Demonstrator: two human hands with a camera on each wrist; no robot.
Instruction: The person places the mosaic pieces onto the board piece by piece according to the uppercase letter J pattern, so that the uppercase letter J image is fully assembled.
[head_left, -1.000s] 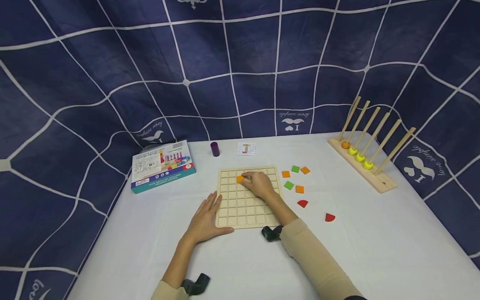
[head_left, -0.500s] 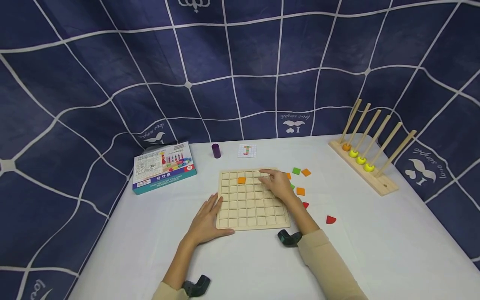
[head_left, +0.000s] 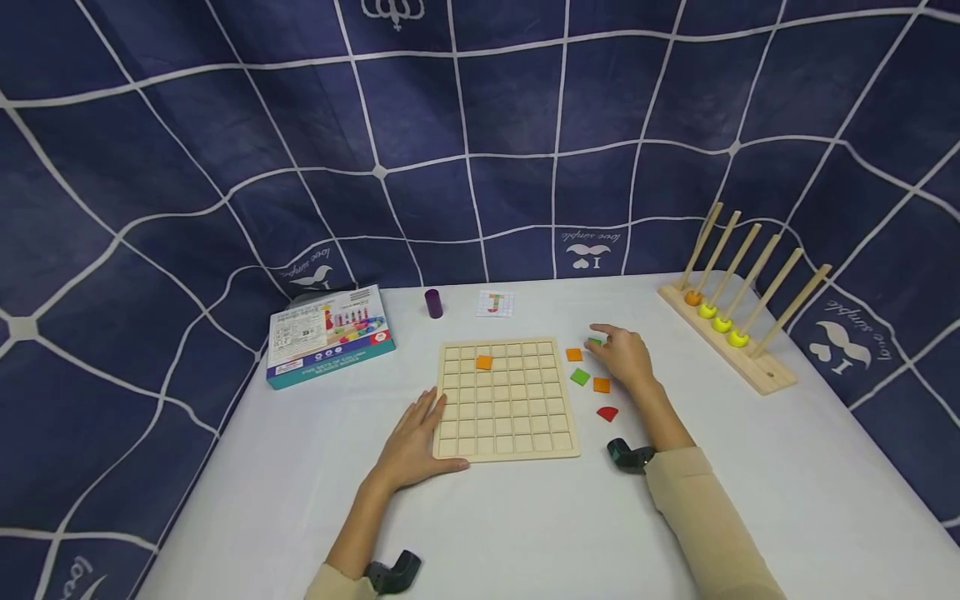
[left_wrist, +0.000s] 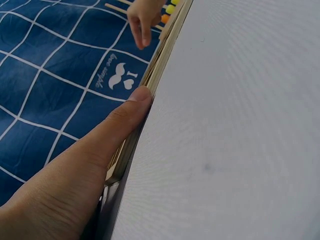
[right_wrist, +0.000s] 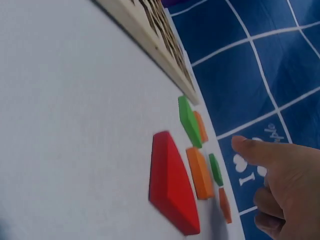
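A square wooden grid board (head_left: 502, 425) lies on the table with one orange square tile (head_left: 483, 362) in its upper part. My left hand (head_left: 408, 442) rests at the board's lower left corner, fingers spread along the left side and thumb along the near edge. In the left wrist view the thumb lies against the board's edge (left_wrist: 131, 142). To the right of the board, my right hand (head_left: 626, 357) hovers with thumb and forefinger apart around a green square tile (head_left: 595, 341), which is partly covered. Nothing is held. The right wrist view shows the thumb stretched out above the tiles.
Near the right hand lie orange tiles (head_left: 602, 385), another green tile (head_left: 581, 377) and a red quarter-circle piece (head_left: 607, 413). Farther back stand a purple cylinder (head_left: 433, 303), a pattern card (head_left: 495, 304) and a boxed set (head_left: 330, 333). A peg rack with beads (head_left: 750, 358) stands right.
My right hand has let go of the orange tile on the board and moved right to the loose tiles. The left hand stays at the board's corner.
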